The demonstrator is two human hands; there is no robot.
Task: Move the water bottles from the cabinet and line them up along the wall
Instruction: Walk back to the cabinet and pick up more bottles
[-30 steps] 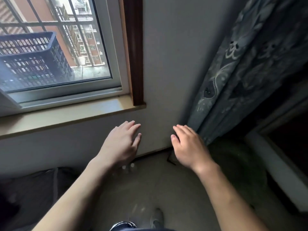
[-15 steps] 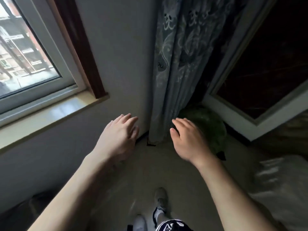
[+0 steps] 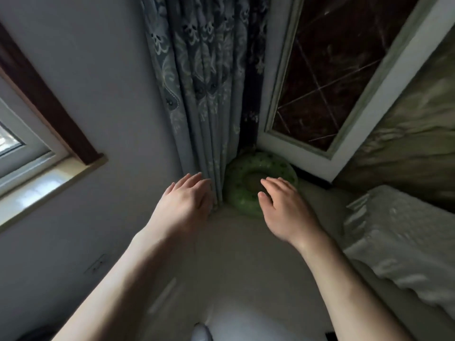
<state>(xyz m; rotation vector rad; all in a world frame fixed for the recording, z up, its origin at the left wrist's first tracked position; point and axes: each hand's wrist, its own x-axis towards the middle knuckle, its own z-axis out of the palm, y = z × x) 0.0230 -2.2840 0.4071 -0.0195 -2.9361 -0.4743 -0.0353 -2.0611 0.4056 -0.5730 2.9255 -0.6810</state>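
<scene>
No water bottle and no cabinet show in the head view. My left hand [image 3: 186, 200] hangs palm down in front of the patterned curtain's lower edge, fingers apart, holding nothing. My right hand [image 3: 283, 207] is stretched out palm down over the green ring, fingers spread and empty. The grey wall [image 3: 105, 99] runs along the left, down to the pale floor [image 3: 234, 262].
A blue-grey patterned curtain [image 3: 204, 94] hangs in the corner. A green inflatable ring [image 3: 248, 183] lies on the floor behind it. A white-framed dark panel [image 3: 327, 77] leans at the right, a bed with pale bedding [image 3: 398, 237] below it. The window sill [image 3: 41, 190] juts out at left.
The view has swung to the right: the window slid off to the left, while the curtain, green ring, dark panel and bed came in. Both hands stayed out in front, empty.
</scene>
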